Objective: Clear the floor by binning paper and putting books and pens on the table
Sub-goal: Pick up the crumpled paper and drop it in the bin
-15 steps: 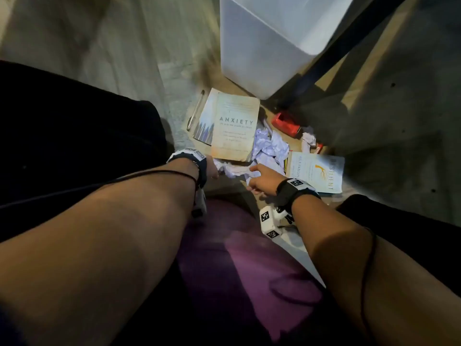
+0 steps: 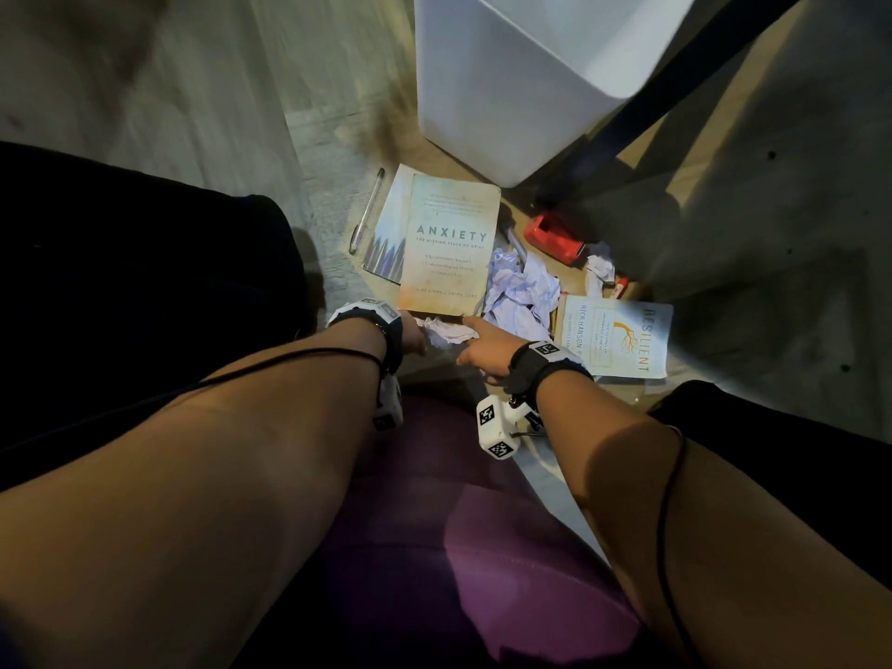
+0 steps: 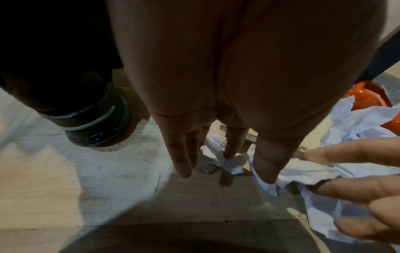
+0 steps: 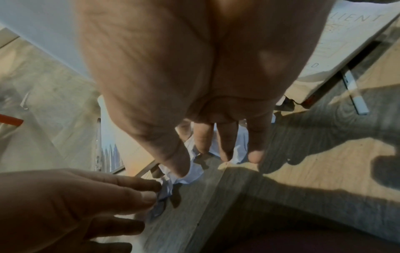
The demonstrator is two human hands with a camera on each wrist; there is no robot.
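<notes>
A small crumpled paper (image 2: 449, 330) lies on the floor just below the "ANXIETY" book (image 2: 449, 248). My left hand (image 2: 419, 338) reaches it from the left, straight fingers (image 3: 229, 150) and thumb touching the paper (image 3: 227, 164). My right hand (image 2: 475, 333) comes from the right, fingers (image 4: 203, 140) spread and straight on the same paper (image 4: 184, 176). Neither hand visibly grips it. A larger paper wad (image 2: 521, 292) lies beside the "RESILIENT" book (image 2: 618, 335). A clear pen (image 2: 367, 210) rests left of a second book (image 2: 386, 234) under "ANXIETY".
The white bin (image 2: 521, 74) stands behind the books, next to a black table leg (image 2: 675, 84). A red desk item (image 2: 555, 236), a grey marker (image 2: 511, 239) and a small paper scrap (image 2: 598, 270) lie nearby. My shoe (image 3: 97, 119) stands left of the hands.
My right hand has slid a little left, its index finger now at the corner of the "ANXIETY" book. The left hand has barely moved.
</notes>
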